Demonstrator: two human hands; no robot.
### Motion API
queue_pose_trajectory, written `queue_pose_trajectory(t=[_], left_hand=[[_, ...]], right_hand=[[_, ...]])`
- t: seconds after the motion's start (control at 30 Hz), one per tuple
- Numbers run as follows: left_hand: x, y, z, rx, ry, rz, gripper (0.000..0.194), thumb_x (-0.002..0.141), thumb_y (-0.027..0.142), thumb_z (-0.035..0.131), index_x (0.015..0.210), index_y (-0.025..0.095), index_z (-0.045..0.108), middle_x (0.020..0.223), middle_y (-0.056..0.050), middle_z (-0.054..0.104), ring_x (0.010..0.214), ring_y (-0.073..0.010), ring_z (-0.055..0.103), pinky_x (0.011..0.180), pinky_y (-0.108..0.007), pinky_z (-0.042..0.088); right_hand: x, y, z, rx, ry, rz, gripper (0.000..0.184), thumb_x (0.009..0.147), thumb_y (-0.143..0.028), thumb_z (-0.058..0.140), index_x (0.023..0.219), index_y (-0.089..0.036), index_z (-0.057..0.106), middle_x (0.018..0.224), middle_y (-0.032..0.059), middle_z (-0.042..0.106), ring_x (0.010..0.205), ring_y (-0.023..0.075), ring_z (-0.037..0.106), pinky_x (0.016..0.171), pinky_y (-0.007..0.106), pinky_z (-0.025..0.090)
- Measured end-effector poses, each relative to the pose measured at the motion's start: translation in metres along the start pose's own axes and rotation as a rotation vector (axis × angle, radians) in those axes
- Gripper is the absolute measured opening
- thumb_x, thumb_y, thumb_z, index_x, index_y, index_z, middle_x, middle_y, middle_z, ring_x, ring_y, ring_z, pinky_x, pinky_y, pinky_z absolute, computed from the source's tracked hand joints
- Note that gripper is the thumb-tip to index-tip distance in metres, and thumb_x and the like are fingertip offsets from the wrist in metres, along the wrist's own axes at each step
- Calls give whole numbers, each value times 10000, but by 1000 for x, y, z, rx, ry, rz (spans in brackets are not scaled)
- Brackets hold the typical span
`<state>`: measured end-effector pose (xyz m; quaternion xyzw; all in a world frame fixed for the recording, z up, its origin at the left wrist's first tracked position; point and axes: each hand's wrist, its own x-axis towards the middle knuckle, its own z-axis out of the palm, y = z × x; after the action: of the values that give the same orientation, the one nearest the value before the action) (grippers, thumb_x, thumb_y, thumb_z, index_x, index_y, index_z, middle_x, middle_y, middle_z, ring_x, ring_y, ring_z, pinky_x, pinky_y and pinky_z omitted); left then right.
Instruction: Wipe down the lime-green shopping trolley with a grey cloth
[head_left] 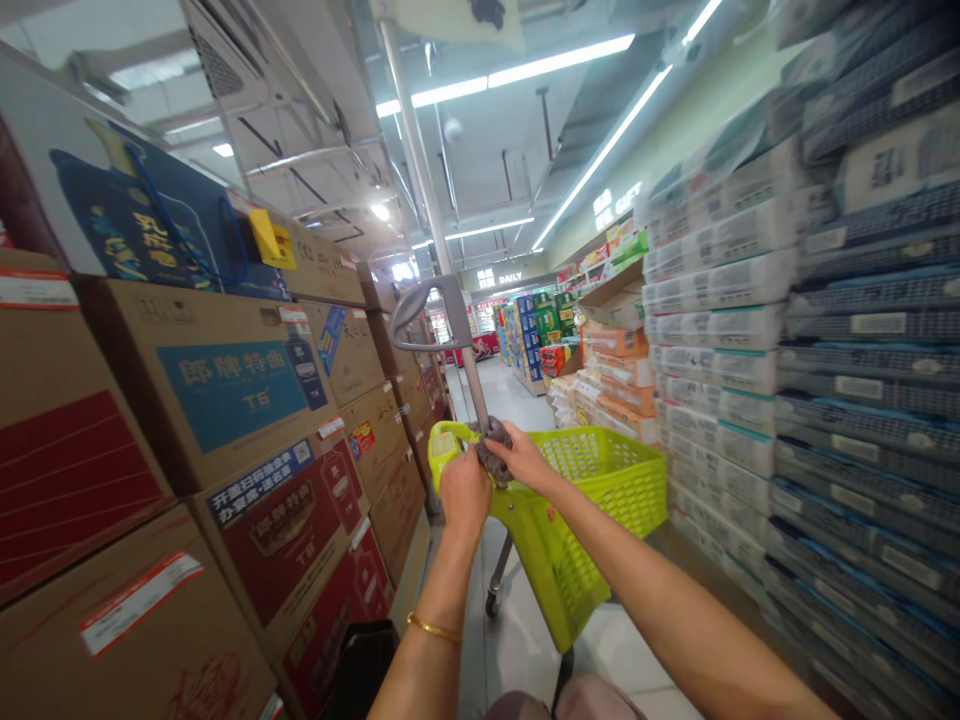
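A lime-green shopping cart point(559, 560) stands right in front of me, its perforated basket pointing ahead and to the right. My left hand point(465, 492) is closed at the cart's green handle point(448, 448), with a gold bangle on the wrist. Beside it, my right hand point(521, 458) has its fingers closed on a bunched grey cloth point(493, 455) at the foot of a metal pole point(474, 385). The pole rises from the cart's handle, leaning left. A grey loop-shaped grip point(431, 318) sits partway up it. The fingertips are partly hidden.
Stacked cartons point(225, 370) line the left side, close to the cart. Tall stacks of plastic-wrapped packs point(720, 320) stand on the right. A tiled aisle point(517, 395) runs ahead between them, with goods displays point(536, 330) farther off. A black object point(364, 665) lies low at left.
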<state>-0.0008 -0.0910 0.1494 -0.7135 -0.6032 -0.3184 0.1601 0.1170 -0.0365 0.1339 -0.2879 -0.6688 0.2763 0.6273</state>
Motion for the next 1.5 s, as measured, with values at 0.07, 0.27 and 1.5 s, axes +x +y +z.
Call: queue_pose_trajectory(t=[0.07, 0.27, 1.5], left_hand=[[-4, -3, 5, -18, -41, 0, 277, 870, 170, 375, 956, 186, 638, 906, -101, 702, 815, -225, 661, 663, -284, 448], [-4, -12, 17, -191, 3, 3, 315, 879, 189, 384, 1072, 140, 627, 1041, -132, 681, 947, -224, 641, 796, -307, 474], [-15, -39, 40, 245, 75, 288, 394, 897, 270, 326, 693, 162, 645, 690, -102, 656, 729, -225, 582, 673, -354, 326]], right_hand=[[-14, 7, 0, -14, -11, 1, 249, 766, -314, 582, 979, -185, 581, 950, 28, 652, 898, 175, 586, 858, 340, 441], [-34, 16, -5, -110, -58, 42, 204, 744, -235, 593, 941, -183, 607, 928, 27, 658, 886, 183, 586, 840, 345, 446], [-88, 74, -1, -624, 147, -330, 385, 780, -84, 357, 1074, -176, 588, 1071, 94, 608, 1028, 214, 511, 949, 429, 405]])
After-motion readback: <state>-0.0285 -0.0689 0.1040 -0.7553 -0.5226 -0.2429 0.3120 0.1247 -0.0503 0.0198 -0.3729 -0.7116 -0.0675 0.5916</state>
